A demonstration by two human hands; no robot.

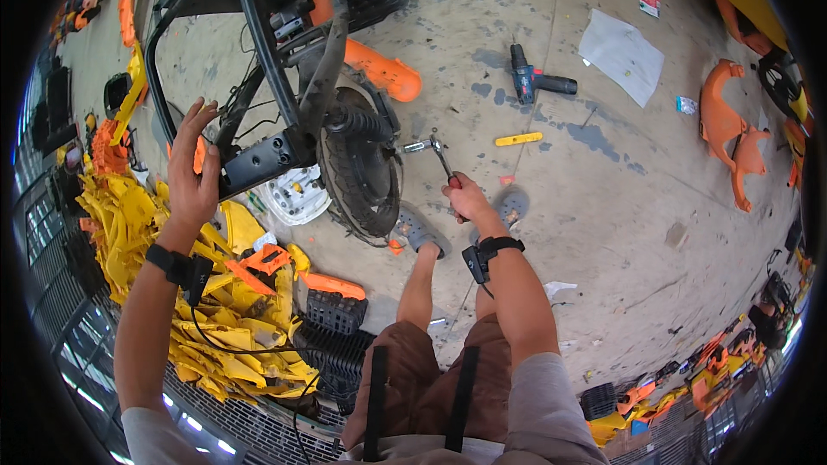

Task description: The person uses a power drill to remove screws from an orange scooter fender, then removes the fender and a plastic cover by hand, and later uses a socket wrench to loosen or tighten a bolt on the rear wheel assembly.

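Note:
A scooter's black tubular frame (258,43) stands tipped on the floor at the left, its wheel (366,172) and coil spring shock (366,123) facing me. My left hand (195,174) is beside the black box-shaped end (263,161) of this frame, fingers stretched out and apart. Whether its palm touches the frame, I cannot tell. In my right hand (469,198) is a ratchet wrench (444,162) with a red-and-black handle, fingers wrapped round it. A silver socket (417,146) points left from its head, toward the wheel and apart from it.
A cordless drill (534,77), a yellow bar-shaped piece (519,139) and a white sheet (622,53) lie on the concrete ahead. Yellow plastic panels (129,232) are heaped at the left, near a black crate (336,312). Orange body parts (728,125) lie at the right.

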